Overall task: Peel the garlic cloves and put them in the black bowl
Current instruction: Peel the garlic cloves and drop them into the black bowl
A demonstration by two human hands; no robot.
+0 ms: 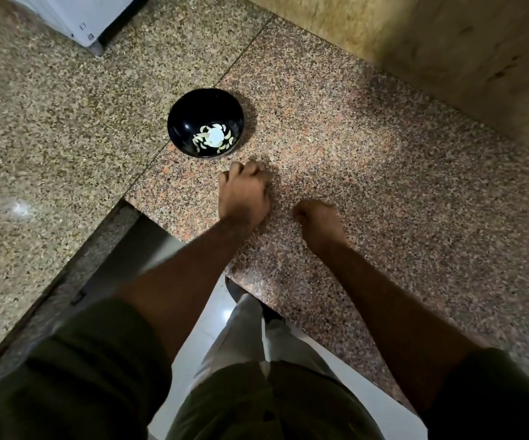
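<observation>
the round glossy black bowl [205,122] stands on the speckled pink granite bench [368,173], with pale peeled garlic cloves [212,138] inside. the left hand [244,193] is near it, fingers curled; the right hand [318,222] also curled. what each grip holds cannot be told. a white appliance [79,17] stands far behind.

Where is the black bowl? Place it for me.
In the head view, the black bowl sits on the granite counter, left of centre, just beyond the left hand, with peeled cloves lying in its bottom.
</observation>
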